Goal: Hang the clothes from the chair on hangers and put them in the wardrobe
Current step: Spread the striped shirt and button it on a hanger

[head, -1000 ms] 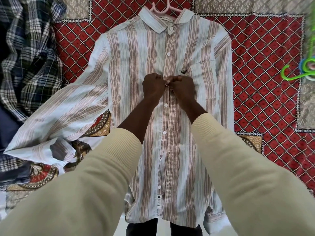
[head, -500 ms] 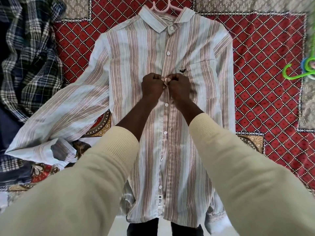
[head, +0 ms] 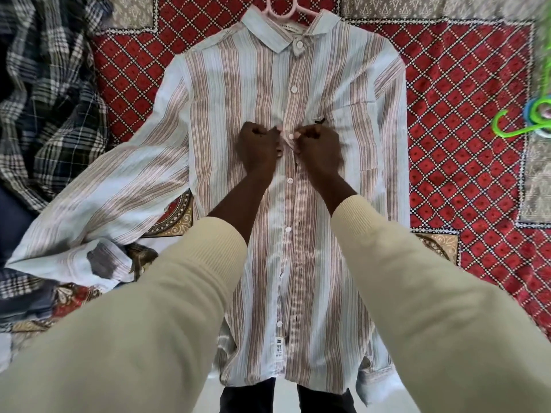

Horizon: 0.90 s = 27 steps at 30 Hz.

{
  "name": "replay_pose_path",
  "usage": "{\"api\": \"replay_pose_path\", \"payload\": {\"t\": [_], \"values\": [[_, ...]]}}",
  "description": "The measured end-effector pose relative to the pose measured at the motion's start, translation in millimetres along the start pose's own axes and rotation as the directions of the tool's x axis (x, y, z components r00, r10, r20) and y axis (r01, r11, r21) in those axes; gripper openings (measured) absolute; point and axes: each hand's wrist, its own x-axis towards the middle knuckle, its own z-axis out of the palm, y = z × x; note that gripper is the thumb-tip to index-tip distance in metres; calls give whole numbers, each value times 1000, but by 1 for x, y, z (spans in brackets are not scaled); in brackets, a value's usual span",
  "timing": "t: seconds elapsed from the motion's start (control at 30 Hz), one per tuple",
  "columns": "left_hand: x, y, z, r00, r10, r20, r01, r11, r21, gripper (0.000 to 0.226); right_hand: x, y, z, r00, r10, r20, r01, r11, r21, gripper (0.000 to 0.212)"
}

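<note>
Head view, left hand (head: pixel 258 148) and right hand (head: pixel 319 147) still pinching striped shirt (head: pixel 226 120) placket, now slightly apart

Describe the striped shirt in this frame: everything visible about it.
The striped shirt is long-sleeved, pale blue with brownish-red vertical stripes, of light woven-looking fabric, with white buttons, a collar and a chest pocket. It lies flat, front up, on a red patterned bedspread, with a pink hanger showing at the collar. One sleeve spreads out toward a plaid garment. The left hand and right hand pinch the placket at chest height.
</note>
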Motion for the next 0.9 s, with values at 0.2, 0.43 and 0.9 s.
{"api": "replay_pose_path", "payload": {"t": [0.2,0.43,0.9], "values": [[-49,-28,-23,991,133,11,-133,974,182,13,-65,18,-23,964,-219,-151,188,962,-199,5],[-82,-58,-45,963,152,223,-206,948,243,21,-102,56,-13,905,-421,-59,335,792,-511,22],[-77,-48,-30,979,127,159,-177,918,355,11,-85,35,-22,999,6,-54,-16,982,-188,16]]}}
